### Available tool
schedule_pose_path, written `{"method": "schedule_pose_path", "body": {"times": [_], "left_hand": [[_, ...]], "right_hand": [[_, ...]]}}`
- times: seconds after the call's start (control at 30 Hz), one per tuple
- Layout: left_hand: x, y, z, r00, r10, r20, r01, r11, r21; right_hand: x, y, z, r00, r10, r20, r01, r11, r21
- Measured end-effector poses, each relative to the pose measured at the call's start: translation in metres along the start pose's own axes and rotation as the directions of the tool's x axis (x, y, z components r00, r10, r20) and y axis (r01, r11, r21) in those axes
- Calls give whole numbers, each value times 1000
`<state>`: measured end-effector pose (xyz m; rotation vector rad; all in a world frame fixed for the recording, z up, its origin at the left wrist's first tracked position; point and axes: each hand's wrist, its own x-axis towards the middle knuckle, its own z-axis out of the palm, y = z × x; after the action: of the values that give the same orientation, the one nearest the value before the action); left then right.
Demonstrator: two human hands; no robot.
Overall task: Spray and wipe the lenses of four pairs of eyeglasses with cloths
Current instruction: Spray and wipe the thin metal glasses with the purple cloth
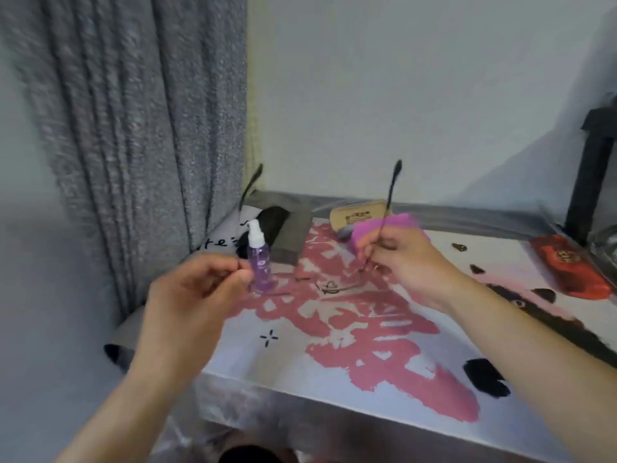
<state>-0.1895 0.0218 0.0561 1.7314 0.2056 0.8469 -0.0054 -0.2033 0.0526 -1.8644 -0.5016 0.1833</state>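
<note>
I hold a thin-framed pair of eyeglasses (pixel 330 287) above the table, its temples pointing up and away. My left hand (pixel 197 289) pinches the left hinge end of the frame. My right hand (pixel 405 262) pinches the right temple near its hinge. A small purple spray bottle (pixel 258 259) with a white pump stands just behind my left fingers. A magenta cloth (pixel 384 225) lies behind my right hand. The lenses are blurred and barely show.
The table (pixel 334 379) wears a white cover with red brush-lettering. At the back lie a grey case (pixel 293 233) with a black one in it, a tan case (pixel 359 212) and a red case (pixel 571 265) at the right. A grey curtain (pixel 140 128) hangs left.
</note>
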Motion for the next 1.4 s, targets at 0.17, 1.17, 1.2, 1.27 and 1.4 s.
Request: {"method": "schedule_pose_path", "body": {"times": [0.17, 1.17, 1.2, 1.27, 1.4], "left_hand": [[6, 2, -53, 977, -11, -213, 23, 998, 51], [59, -15, 188, 936, 310, 165, -332, 935, 125], [63, -18, 198, 929, 324, 181, -350, 927, 137], [73, -23, 216, 919, 350, 182, -377, 915, 143], [88, -39, 236, 892, 431, 137, -448, 882, 145]], "right_hand": [[3, -26, 88, 959, -110, 262, 138, 986, -90], [-17, 67, -101, 784, -205, -586, 172, 979, -112], [-13, 71, -103, 774, -222, -592, 150, 974, -169], [-4, 77, -106, 775, -254, -578, 105, 955, -279], [7, 92, -114, 804, -173, -568, 44, 971, -234]]}}
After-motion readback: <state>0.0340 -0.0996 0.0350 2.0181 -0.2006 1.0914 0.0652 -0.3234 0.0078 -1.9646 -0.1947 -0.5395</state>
